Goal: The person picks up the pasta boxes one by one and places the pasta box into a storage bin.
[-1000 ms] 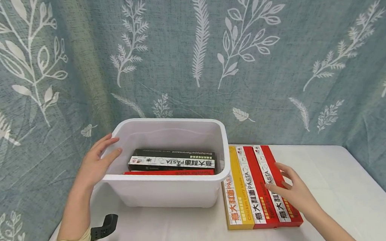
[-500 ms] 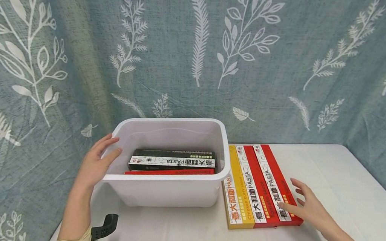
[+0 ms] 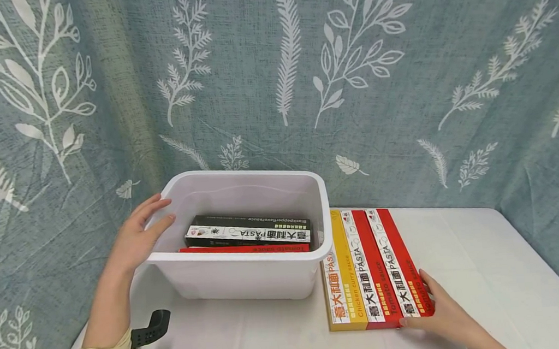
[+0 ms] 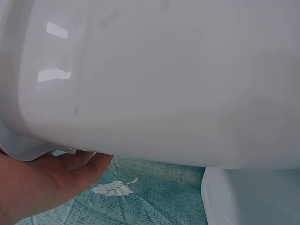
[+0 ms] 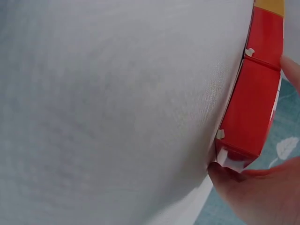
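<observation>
Three pasta boxes lie side by side on the white table: a yellow chicken curry box point(image 3: 344, 295) and two red tomato sauce boxes, a middle one point(image 3: 372, 277) and a right-hand one point(image 3: 401, 261). My right hand point(image 3: 443, 315) grips the near end of the right-hand box, thumb at the front and fingers along its right side. In the right wrist view its red end point(image 5: 246, 108) sits between thumb and fingers. My left hand point(image 3: 141, 234) rests at the left rim of a white plastic bin point(image 3: 248, 275), fingers extended. Some fingertips are hidden in the left wrist view.
Inside the bin lie a black pepper pasta box point(image 3: 247, 233) and a red tomato sauce box point(image 3: 246, 249). The table point(image 3: 272, 334) is covered in white. Behind it hangs a blue-green curtain point(image 3: 253, 89) with white leaves. A black strap point(image 3: 151, 328) projects from my left wrist.
My right hand has moved down along the right-hand red box toward its near end and taken hold there. The left hand and the bin stay in place.
</observation>
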Motion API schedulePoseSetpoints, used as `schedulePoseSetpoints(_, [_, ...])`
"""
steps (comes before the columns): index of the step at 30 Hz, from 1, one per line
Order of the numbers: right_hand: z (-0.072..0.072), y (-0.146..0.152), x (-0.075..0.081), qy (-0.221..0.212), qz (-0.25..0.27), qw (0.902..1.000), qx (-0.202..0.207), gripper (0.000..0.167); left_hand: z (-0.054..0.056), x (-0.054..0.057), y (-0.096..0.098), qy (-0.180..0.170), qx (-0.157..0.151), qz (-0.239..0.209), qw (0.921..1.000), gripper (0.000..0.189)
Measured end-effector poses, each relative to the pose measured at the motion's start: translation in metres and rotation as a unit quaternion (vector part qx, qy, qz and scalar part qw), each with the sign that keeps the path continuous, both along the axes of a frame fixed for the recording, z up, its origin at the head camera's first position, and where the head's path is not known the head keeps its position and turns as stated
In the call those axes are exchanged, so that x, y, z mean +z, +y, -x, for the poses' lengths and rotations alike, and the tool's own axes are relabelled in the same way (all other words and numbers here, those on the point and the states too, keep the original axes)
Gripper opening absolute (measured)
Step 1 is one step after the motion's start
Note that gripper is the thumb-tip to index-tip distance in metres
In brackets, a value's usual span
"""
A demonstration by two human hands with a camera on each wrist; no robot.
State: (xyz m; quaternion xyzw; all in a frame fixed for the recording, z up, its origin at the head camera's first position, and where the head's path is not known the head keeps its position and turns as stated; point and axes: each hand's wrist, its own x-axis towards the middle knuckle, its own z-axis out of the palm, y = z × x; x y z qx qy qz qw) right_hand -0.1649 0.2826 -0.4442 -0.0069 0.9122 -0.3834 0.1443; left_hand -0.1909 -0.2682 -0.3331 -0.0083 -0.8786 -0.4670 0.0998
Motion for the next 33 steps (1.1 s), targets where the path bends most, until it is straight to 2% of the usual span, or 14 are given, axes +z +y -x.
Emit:
schedulePoseSetpoints(10, [-0.001,-0.003,0.000,0.009,-0.010,0.9996,0.024,0.121,0.001,0.001,-0.001,-0.001,0.003,0.004,1.0000,0.055])
schedulePoseSetpoints(18, [-0.001,0.000,0.006,0.023,-0.080,0.9961,0.027,0.119,0.001,0.002,0.000,0.002,0.002,0.001,1.0000,0.055])
schedulePoseSetpoints(27, [0.000,0.001,0.008,0.046,-0.105,0.9925,0.042,0.118,0.001,0.005,0.000,0.001,0.004,-0.001,1.0000,0.055])
schedulePoseSetpoints(33, [0.002,0.000,0.010,0.042,-0.121,0.9908,0.043,0.117,0.003,0.004,0.000,-0.007,0.003,-0.001,1.0000,0.055])
